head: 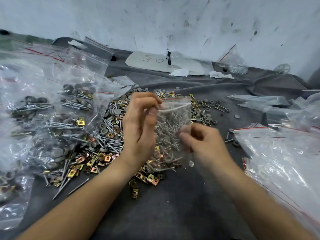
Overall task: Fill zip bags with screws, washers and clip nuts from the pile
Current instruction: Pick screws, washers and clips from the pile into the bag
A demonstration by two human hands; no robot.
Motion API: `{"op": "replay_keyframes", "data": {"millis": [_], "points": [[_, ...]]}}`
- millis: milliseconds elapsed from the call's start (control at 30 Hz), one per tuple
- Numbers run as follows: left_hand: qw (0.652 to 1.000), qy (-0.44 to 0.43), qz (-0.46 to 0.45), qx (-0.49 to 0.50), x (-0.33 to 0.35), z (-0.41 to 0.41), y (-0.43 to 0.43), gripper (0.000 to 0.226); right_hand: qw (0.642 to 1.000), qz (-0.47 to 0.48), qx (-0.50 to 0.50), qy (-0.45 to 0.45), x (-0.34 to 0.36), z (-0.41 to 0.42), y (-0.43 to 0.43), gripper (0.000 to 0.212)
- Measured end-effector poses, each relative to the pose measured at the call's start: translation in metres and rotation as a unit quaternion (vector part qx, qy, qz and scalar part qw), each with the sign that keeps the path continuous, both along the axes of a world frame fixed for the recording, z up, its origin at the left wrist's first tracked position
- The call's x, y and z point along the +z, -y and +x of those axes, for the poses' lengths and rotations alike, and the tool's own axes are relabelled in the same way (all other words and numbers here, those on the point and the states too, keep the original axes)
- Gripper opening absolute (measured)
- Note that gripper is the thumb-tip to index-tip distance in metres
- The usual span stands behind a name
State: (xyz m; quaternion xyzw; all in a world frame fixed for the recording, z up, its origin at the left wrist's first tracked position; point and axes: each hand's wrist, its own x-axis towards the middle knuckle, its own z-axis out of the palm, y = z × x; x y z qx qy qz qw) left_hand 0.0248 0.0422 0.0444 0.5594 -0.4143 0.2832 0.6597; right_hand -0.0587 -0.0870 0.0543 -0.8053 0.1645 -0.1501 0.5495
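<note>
The left hand (140, 125) stands upright at the centre of the frame. Its thumb and curled fingers pinch the top left corner of a small clear zip bag (173, 122), just under the red line along the opening. The right hand (202, 141) is at the bag's lower right edge with its fingers curled. It is blurred, so it cannot be told whether it grips the plastic.

The bag hangs flat between the hands, thin and glossy. Thin grey screws crowd its middle, and a grey ring washer and coppery clip nuts sit near its bottom. It is held above the pile (110, 134), which spreads behind it and to its left. The pile is made of long silver screws (78, 187), round grey washers (103, 131) and square brass and copper coloured clip nuts (107, 158).

Everything lies on a wrinkled dark grey cloth (173, 213). The cloth shows bare in the lower centre between the forearms, and in a strip to the right of the pile.

Crinkled, shiny filled bags (48, 110) heap along the left edge. Flat empty bags (280, 153) with red lines overlap along the right edge. At the upper centre, a flat white rounded board (155, 62) with handwriting lies at the foot of a scuffed white wall (155, 23).
</note>
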Motion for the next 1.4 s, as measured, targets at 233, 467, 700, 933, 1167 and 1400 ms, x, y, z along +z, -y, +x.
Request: {"op": "replay_keyframes", "data": {"millis": [233, 467, 700, 933, 1167, 1400], "points": [[1.0, -0.001, 0.009, 0.007, -0.001, -0.001, -0.001, 0.015, 0.982, -0.16, 0.049, -0.084, -0.031, 0.02, -0.025, 0.026], [1.0, 0.003, 0.022, -0.003, 0.001, -0.001, 0.0, 0.015, 0.992, -0.112, 0.003, -0.051, -0.028, 0.018, -0.017, 0.016], [0.998, 0.013, 0.046, -0.034, -0.001, -0.003, 0.001, 0.012, 0.986, -0.012, -0.085, 0.142, 0.016, 0.009, -0.009, 0.014], [0.992, 0.052, 0.067, -0.09, -0.001, -0.008, 0.003, 0.017, 0.942, -0.118, -0.03, 0.313, 0.058, -0.022, -0.017, 0.015], [0.996, 0.035, 0.04, -0.073, 0.001, -0.006, 0.001, 0.024, 0.951, -0.077, -0.049, 0.294, 0.048, -0.015, -0.005, 0.012], [0.997, 0.022, 0.023, -0.066, -0.002, -0.003, 0.0, 0.014, 0.992, -0.111, 0.051, 0.019, 0.004, 0.008, 0.004, 0.019]]}}
